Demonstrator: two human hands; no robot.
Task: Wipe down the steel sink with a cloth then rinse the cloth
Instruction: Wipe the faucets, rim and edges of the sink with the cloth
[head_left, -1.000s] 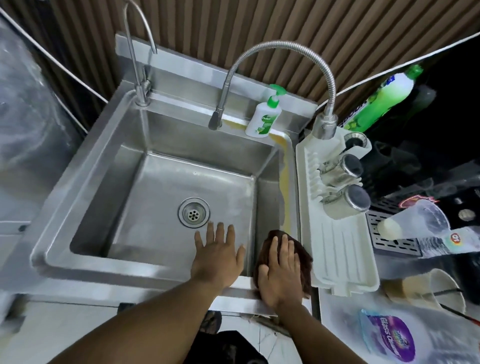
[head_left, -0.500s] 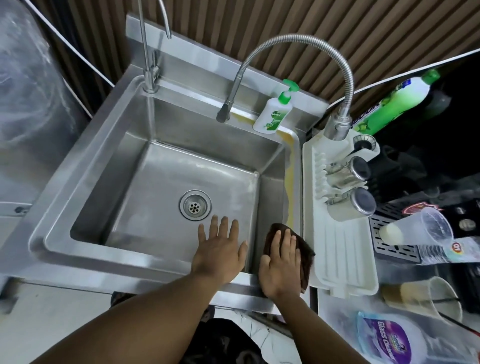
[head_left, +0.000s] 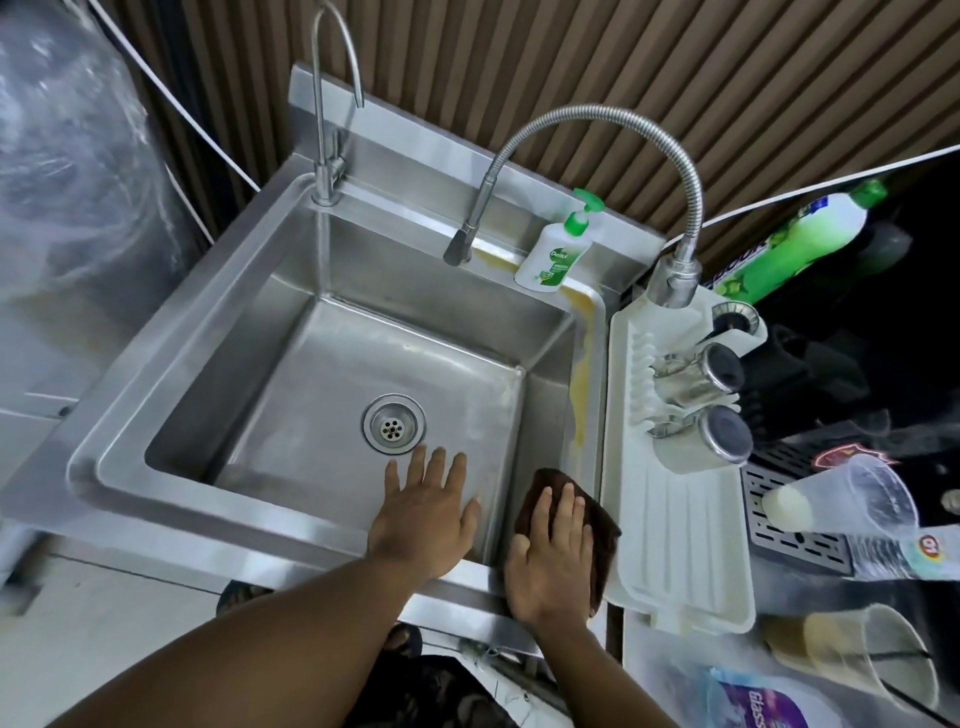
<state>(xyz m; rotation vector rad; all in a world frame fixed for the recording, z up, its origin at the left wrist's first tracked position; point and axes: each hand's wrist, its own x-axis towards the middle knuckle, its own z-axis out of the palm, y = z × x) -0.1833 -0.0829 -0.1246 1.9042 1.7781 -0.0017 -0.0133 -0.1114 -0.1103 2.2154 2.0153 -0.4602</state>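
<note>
The dark brown cloth lies on the near right corner of the square steel sink, flat under the right hand, whose straight fingers press it. The left hand hovers over the basin's near edge, fingers spread, holding nothing.

Cloth on sink right rim; rack right beside.

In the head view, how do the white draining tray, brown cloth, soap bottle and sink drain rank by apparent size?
1. white draining tray
2. brown cloth, partly under the right hand
3. soap bottle, farther off, so true size unsure
4. sink drain
</note>
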